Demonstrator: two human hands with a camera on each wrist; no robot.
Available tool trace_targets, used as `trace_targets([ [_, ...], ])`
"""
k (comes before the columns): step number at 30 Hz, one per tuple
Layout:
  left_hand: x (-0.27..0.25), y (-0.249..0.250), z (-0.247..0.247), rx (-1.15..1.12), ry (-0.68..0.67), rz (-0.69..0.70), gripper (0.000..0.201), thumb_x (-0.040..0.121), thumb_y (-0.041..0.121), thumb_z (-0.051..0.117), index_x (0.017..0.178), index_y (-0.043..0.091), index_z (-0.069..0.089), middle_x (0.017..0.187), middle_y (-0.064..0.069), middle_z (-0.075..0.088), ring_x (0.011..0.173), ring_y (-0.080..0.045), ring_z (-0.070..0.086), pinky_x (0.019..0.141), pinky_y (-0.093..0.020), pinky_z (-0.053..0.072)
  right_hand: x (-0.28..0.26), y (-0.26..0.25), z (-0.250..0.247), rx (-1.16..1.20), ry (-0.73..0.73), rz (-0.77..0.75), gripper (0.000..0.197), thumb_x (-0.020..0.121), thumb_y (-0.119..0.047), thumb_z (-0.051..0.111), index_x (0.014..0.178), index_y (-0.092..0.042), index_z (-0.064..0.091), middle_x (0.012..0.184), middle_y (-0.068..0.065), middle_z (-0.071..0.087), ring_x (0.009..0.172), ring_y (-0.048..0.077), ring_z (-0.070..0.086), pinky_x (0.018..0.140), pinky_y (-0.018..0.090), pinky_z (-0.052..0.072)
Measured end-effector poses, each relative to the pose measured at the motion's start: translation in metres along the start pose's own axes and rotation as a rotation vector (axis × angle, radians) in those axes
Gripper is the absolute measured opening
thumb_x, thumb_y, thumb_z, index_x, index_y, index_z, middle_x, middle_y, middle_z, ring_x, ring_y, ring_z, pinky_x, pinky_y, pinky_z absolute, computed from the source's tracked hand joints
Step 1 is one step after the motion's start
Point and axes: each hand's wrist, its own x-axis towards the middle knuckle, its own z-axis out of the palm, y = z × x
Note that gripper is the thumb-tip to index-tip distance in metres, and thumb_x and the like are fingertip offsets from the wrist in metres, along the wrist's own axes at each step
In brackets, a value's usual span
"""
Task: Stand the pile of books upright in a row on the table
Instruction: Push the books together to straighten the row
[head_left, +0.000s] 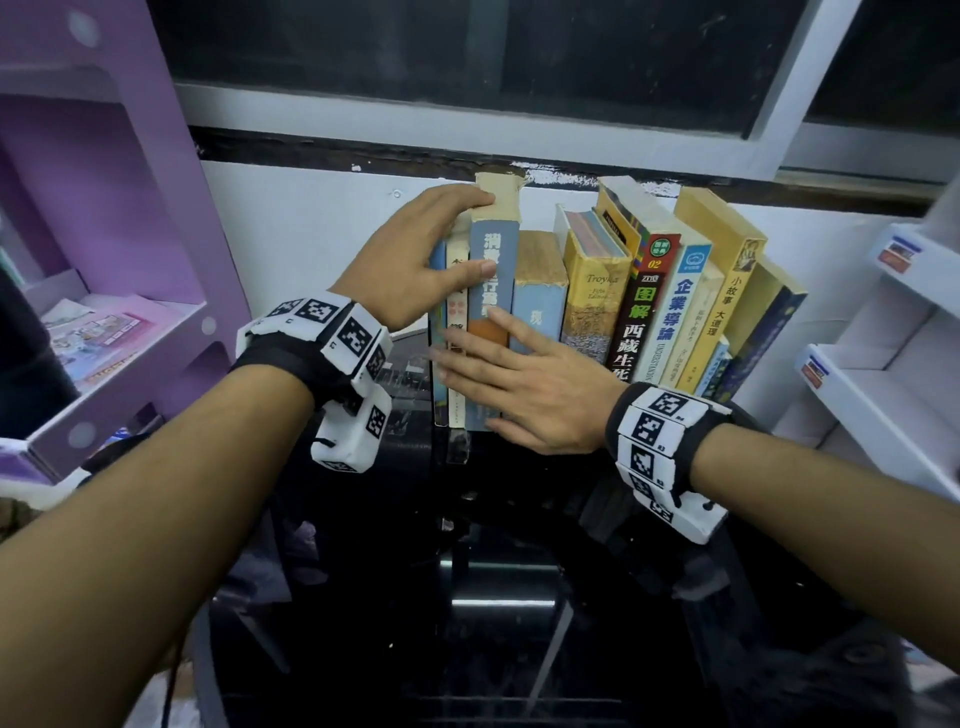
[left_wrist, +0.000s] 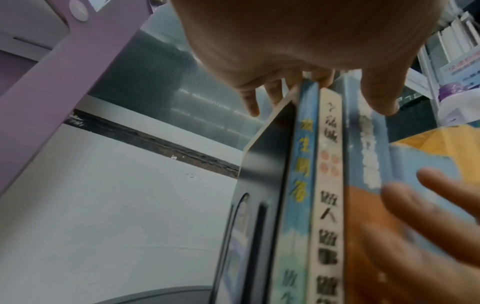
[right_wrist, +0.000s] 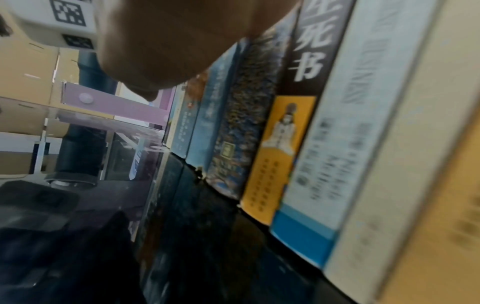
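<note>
At the far left stood a purple shelf unit (head_left: 119, 218) holding pink printed cards (head_left: 98, 332). The left hand (head_left: 410, 260) gripped the left end of the row of books (head_left: 597, 301), its fingers curled over the top edges and its thumb lying across the spine of the tall grey-blue book (head_left: 491, 291); the thin blue book (left_wrist: 298, 185) and the cream-spined book (left_wrist: 327, 195) were held within that grasp, and a black bookend (left_wrist: 262, 195) stood flat against the outer face of the thin blue book. The right hand (head_left: 530, 384) lay flat and unclenched, fingers straight, pressed against the lower spines of those same three books. The row stood upright on the black glass table (head_left: 498, 597), against the white wall (head_left: 311, 234) below the window sill. Continuing rightward: a short pale-blue book (head_left: 537, 317), a yellow volume marked "Troyka" (head_left: 592, 296), a dark brown book with green lettering (head_left: 641, 306), a white-and-blue book (head_left: 675, 312), further cream and yellow books, and a dark blue book (head_left: 763, 332) at the end, the right-hand ones leaning leftward. A white rack (head_left: 893, 364) stood at the far right.
</note>
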Motion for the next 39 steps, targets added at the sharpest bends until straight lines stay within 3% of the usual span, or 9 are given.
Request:
trace_targets([
  [5,0.019,0.028,-0.006,0.056,0.021,0.069,0.066,0.087,0.055,0.054,0.143,0.022,0.043,0.151,0.001,0.039,0.14,-0.014,0.033,0.114,-0.031,0.025,-0.036,0.006,0.0,-0.007,-0.04,0.01,0.067,0.101,-0.043,0.032,0.155,-0.01,0.013,0.163,0.009,0.007,0.151,0.026,0.002,0.12,0.053,0.0],
  [11,0.05,0.077,0.008,0.119,-0.123,0.211,0.068,0.089,0.061,0.047,0.146,0.025,0.038,0.153,0.004,0.037,0.141,-0.011,0.032,0.115,-0.038,0.028,-0.064,0.011,0.002,-0.013,-0.051,0.051,0.067,0.101,-0.043,0.035,0.155,-0.01,0.014,0.163,0.008,0.006,0.151,0.027,0.002,0.121,0.052,0.004],
  [15,0.056,0.086,0.017,0.202,-0.225,0.174,0.073,0.086,0.066,0.04,0.148,0.028,0.035,0.155,0.006,0.032,0.14,-0.013,0.034,0.111,-0.037,0.033,-0.068,0.011,0.005,0.0,-0.058,0.052,0.067,0.101,-0.044,0.034,0.155,-0.01,0.014,0.163,0.008,0.005,0.151,0.026,0.0,0.121,0.051,0.002],
  [18,0.056,0.087,0.019,0.399,-0.266,0.151,0.073,0.088,0.07,0.035,0.15,0.034,0.025,0.152,0.005,0.039,0.126,-0.021,0.051,0.09,-0.034,0.044,-0.067,0.013,0.007,0.017,-0.054,0.05,0.069,0.1,-0.045,0.036,0.155,-0.01,0.014,0.163,0.009,0.006,0.151,0.026,0.001,0.121,0.049,0.0],
  [20,0.056,0.086,0.021,0.51,-0.269,0.141,0.073,0.089,0.07,0.034,0.152,0.037,0.015,0.14,0.002,0.054,0.108,-0.024,0.061,0.071,-0.029,0.038,-0.066,0.014,0.009,0.022,-0.05,0.047,0.07,0.1,-0.045,0.036,0.155,-0.009,0.014,0.163,0.009,0.006,0.151,0.026,0.002,0.121,0.048,0.0],
  [22,0.055,0.087,0.023,0.577,-0.269,0.136,0.075,0.088,0.071,0.033,0.152,0.039,0.008,0.135,0.003,0.059,0.1,-0.026,0.063,0.066,-0.028,0.034,-0.066,0.014,0.011,0.018,-0.043,0.042,0.071,0.099,-0.046,0.036,0.155,-0.008,0.014,0.163,0.01,0.007,0.151,0.026,0.002,0.121,0.048,0.0],
  [25,0.055,0.092,0.021,0.626,-0.281,0.109,0.076,0.089,0.07,0.032,0.152,0.04,0.003,0.132,0.002,0.061,0.088,-0.024,0.063,0.059,-0.027,0.03,-0.064,0.015,0.013,0.015,-0.054,0.044,0.072,0.099,-0.047,0.034,0.155,-0.007,0.013,0.163,0.011,0.006,0.151,0.026,0.002,0.121,0.049,0.0],
  [29,0.056,0.102,0.018,0.677,-0.32,0.087,0.078,0.091,0.065,0.034,0.154,0.035,-0.001,0.123,-0.005,0.066,0.067,-0.016,0.042,0.05,-0.028,0.021,-0.064,0.016,0.015,0.009,-0.064,0.05,0.073,0.1,-0.049,0.032,0.155,-0.006,0.011,0.163,0.013,0.004,0.151,0.026,0.0,0.121,0.049,0.0],
  [39,0.058,0.096,0.026,0.705,-0.298,0.129,0.083,0.089,0.068,0.035,0.154,0.031,-0.001,0.115,-0.01,0.068,0.091,-0.031,0.062,0.059,-0.03,0.026,-0.064,0.016,0.019,-0.003,-0.07,0.057,0.076,0.098,-0.05,0.031,0.155,-0.005,0.009,0.163,0.012,0.001,0.151,0.025,-0.002,0.121,0.049,-0.002],
])
